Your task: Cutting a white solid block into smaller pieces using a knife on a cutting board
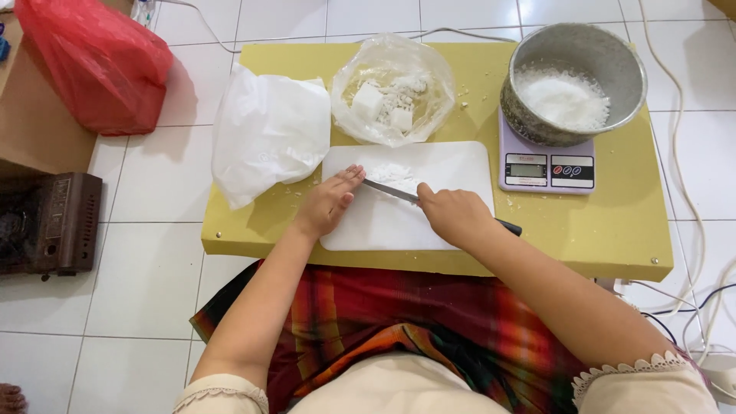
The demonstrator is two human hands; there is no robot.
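My right hand [454, 214] grips a knife [391, 192] with a dark handle, the blade lying across a white cutting board [460, 165]. The blade tip reaches a small pile of chopped white bits [395, 172] on the board. My left hand [331, 201] rests flat on the board's left edge, fingers together and pointing at the blade. Behind the board sits an opened clear plastic bag [392, 88] holding white blocks and crumbs.
A metal bowl [573, 57] of white shreds stands on a lilac kitchen scale [546, 169] at the right of the low yellow table [613, 222]. A full white plastic bag [264, 134] lies at the left. A red bag [96, 61], a brown stove [50, 222] and cables [682, 192] lie on the tiled floor.
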